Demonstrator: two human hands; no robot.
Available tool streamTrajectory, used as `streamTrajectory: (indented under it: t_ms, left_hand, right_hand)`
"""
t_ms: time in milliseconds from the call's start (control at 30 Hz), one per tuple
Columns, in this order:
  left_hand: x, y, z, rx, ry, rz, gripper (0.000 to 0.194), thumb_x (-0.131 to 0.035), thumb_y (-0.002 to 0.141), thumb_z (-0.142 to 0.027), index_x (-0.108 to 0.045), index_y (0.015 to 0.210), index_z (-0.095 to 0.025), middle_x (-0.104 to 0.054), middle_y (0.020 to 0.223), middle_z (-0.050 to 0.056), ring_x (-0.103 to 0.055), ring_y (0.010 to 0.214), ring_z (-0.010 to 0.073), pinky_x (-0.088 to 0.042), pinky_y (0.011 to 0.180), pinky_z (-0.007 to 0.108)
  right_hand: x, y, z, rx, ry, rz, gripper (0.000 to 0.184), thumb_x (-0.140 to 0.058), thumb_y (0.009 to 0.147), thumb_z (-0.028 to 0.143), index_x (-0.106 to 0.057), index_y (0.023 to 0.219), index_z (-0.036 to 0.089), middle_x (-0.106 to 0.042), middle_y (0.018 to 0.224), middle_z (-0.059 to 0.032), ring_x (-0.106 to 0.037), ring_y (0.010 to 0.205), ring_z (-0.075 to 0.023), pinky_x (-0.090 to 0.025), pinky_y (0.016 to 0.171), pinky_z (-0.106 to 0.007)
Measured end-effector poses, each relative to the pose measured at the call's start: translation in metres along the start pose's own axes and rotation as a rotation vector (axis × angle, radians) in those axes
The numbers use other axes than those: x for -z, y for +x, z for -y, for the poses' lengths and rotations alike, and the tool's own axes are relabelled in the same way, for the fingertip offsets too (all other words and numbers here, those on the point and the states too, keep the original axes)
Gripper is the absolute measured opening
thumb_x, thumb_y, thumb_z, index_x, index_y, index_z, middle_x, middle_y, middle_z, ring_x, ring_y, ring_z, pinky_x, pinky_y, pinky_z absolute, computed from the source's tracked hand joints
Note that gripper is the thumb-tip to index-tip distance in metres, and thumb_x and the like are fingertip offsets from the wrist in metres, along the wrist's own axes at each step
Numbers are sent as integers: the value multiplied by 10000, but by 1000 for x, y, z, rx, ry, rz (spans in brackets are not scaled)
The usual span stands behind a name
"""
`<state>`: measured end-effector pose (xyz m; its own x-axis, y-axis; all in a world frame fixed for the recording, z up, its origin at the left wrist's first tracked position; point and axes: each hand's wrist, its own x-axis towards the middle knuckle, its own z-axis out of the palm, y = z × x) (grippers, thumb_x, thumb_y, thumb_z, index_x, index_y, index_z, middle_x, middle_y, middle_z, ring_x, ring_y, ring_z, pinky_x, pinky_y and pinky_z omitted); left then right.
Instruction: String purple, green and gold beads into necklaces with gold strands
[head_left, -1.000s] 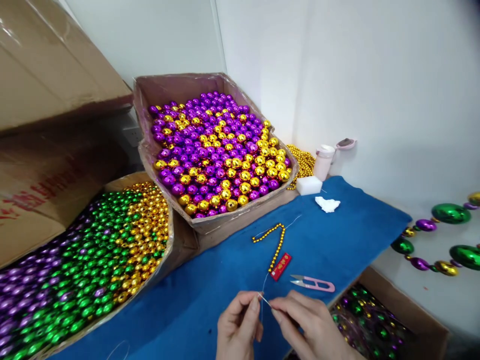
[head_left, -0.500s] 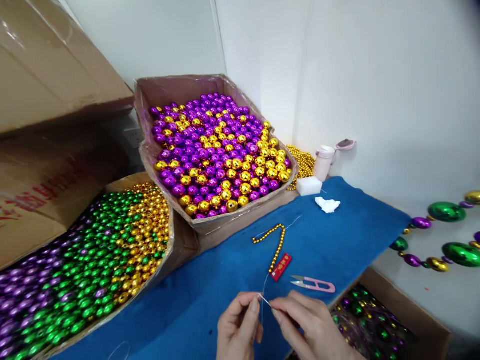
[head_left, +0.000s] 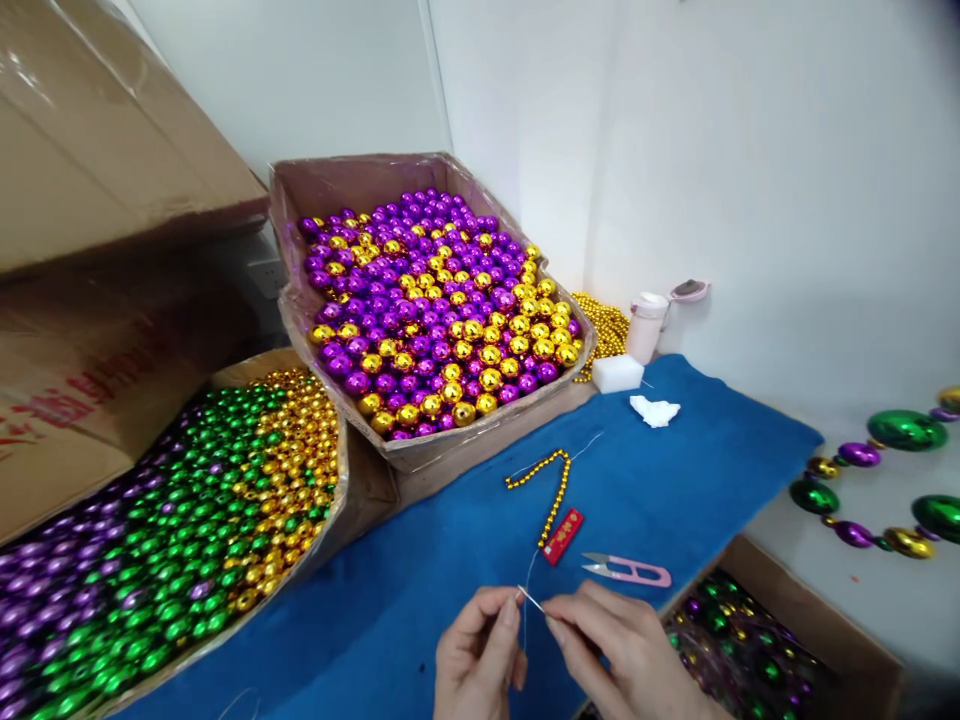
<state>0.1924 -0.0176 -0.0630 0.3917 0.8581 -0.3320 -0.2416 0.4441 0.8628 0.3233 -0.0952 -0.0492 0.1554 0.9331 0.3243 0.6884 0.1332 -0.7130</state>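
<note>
My left hand (head_left: 478, 655) and my right hand (head_left: 626, 655) meet at the bottom of the view, over the blue cloth (head_left: 675, 480). My right hand pinches a thin needle (head_left: 531, 599) whose tip reaches my left fingertips. My left hand pinches a fine thread (head_left: 527, 575) that runs up to a short string of small gold beads (head_left: 553, 490). A red tag (head_left: 562, 536) lies at the end of that string. Pink thread snips (head_left: 628, 570) lie just right of the tag.
A box of purple and gold balls (head_left: 435, 310) stands behind. A box of green, gold and purple beads (head_left: 172, 520) sits at left, under stacked cartons (head_left: 90, 250). At right are a strung garland (head_left: 877, 480), a box of beads (head_left: 750, 640), a pink cup (head_left: 646, 325), white foam (head_left: 617, 372) and loose gold strands (head_left: 604, 325).
Both hands stay pinched together in the same place. The view has shifted slightly; nothing on the cloth has moved.
</note>
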Motion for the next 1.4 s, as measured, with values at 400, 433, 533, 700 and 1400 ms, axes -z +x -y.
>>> streamTrajectory:
  t_ms: [400, 433, 533, 700, 1400]
  left_hand:
    - [0, 1, 1, -5, 25, 7, 301, -806, 611, -389, -723, 768, -146, -488, 523, -56, -369, 381, 16, -289, 377, 150]
    - [-1, 1, 0, 3, 26, 12, 305, -810, 606, -387, -721, 770, -145, -485, 516, -58, -366, 380, 17, -291, 376, 151]
    - [-1, 3, -4, 75, -5, 52, 296, -811, 608, -382, -688, 735, -145, -406, 453, -86, -295, 368, 14, -276, 369, 149]
    - [-2, 12, -15, 232, -155, 117, 270, -778, 647, -354, -574, 673, -180, -432, 483, -79, -283, 361, 28, -244, 355, 161]
    - [87, 78, 0, -723, 1397, -168, 219, -476, 670, -7, -618, 672, -174, -663, 792, 146, -563, 772, 290, -399, 680, 378]
  right_hand:
    - [-1, 1, 2, -12, -42, 75, 261, -389, 914, 188, -644, 968, 195, -658, 784, -63, -638, 702, -167, -482, 654, -260]
    - [-1, 2, 3, -18, -38, 86, 264, -387, 914, 191, -645, 968, 193, -660, 789, -65, -640, 708, -169, -483, 658, -261]
    - [1, 4, 7, -41, 28, 142, 253, -401, 911, 204, -651, 949, 190, -667, 810, -70, -644, 744, -175, -483, 685, -270]
    - [-3, 8, 5, -352, 751, 207, 194, -497, 904, 318, -599, 1027, 208, -683, 815, -30, -640, 653, -127, -485, 604, -236]
    - [119, 186, -44, -109, 222, -471, 352, -368, 906, 498, -488, 858, 171, -697, 702, -66, -569, 424, -60, -419, 462, -211]
